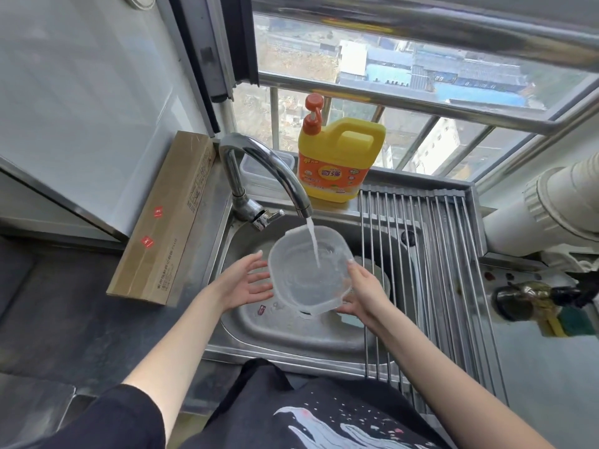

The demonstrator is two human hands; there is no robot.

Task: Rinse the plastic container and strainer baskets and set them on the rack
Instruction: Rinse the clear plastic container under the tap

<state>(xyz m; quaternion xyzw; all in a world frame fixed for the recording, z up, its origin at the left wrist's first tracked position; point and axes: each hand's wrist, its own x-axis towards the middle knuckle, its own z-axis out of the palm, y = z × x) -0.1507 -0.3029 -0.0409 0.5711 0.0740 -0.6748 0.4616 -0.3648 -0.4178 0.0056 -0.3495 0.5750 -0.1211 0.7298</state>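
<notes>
Container (308, 270) in R hand (364, 291), under tap (259, 166)

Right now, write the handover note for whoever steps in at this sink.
Left hand: open, fingers spread, beside the plastic container, apparently not gripping it.
Right hand: fingers hold the container's right edge from below, tilted over the sink.
Tap is running; the stream lands inside the container.
Done: container rinse is under way.
Left: finish the rinse, then set the container on the rack, which holds nothing yet. Something pale lies in the sink under the container; I cannot tell if it is the strainer baskets. They need rinsing and racking too.
</notes>
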